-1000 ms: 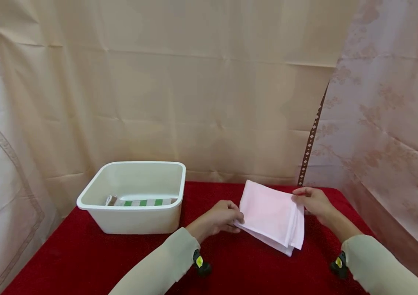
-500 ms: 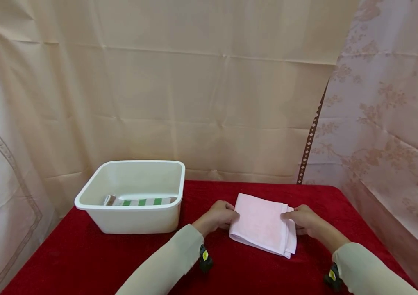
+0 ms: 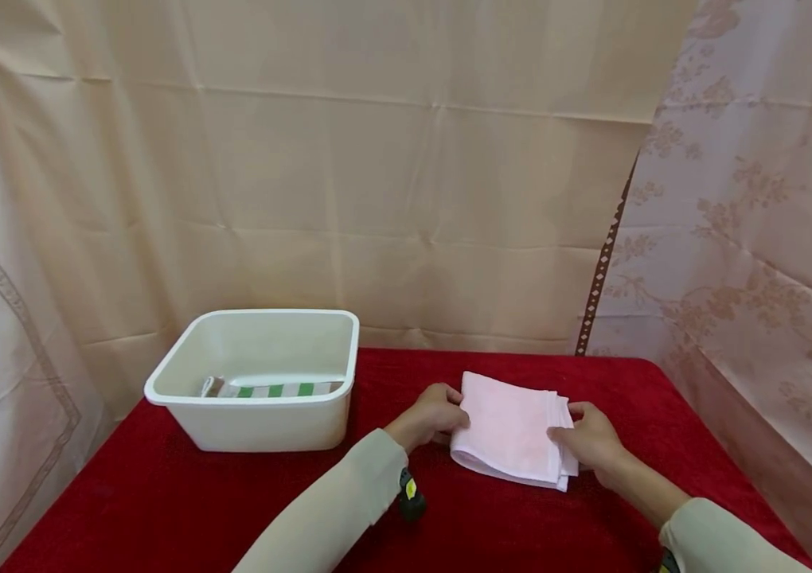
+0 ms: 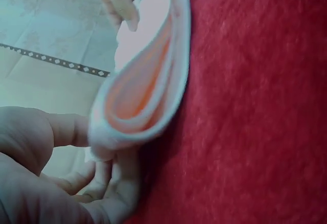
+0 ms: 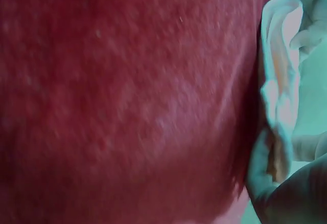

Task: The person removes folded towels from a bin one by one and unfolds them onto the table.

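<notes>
The left hand (image 3: 435, 414) and right hand (image 3: 595, 439) both pinch a folded, square pink cloth (image 3: 509, 427). A white plastic tub (image 3: 263, 423) sits near.

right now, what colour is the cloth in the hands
The cloth is pale pink, clearest in the head view.

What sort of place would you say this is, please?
It looks like a makeshift, curtained-off work corner: a plain beige fabric curtain hangs behind, a pale pinkish floral curtain hangs at the right, and a red plush-covered table stands before them.
</notes>
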